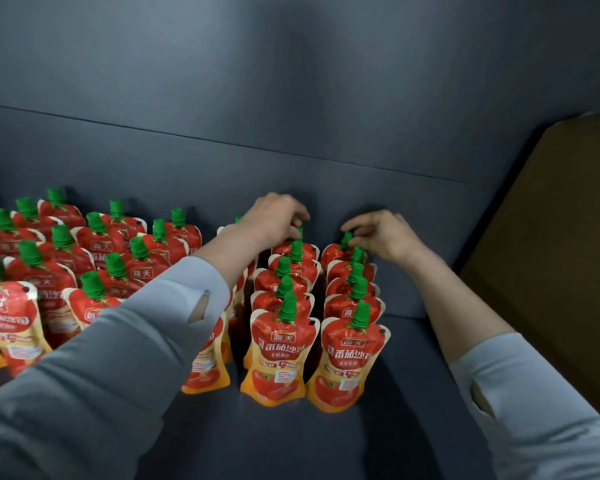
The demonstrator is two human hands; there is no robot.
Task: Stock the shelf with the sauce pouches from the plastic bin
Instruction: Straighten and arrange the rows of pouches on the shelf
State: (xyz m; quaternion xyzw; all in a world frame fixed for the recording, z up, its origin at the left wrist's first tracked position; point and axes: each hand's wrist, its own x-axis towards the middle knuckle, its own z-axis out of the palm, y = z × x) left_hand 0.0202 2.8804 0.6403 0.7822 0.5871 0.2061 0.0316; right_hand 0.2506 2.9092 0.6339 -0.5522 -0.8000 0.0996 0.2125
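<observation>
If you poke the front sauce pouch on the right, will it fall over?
Probably, with a firm poke. The front pouch is tall and narrow and stands on a small folded base, so it looks tippy. Its crinkled foil skin looks soft, so it would likely dent rather than crack. The pouches behind stand close and might stop a backward fall.

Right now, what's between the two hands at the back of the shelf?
In the head view, only bare dark shelf back shows between the left hand and the right hand; each pinches the green cap of its own row's rearmost pouch.
</observation>
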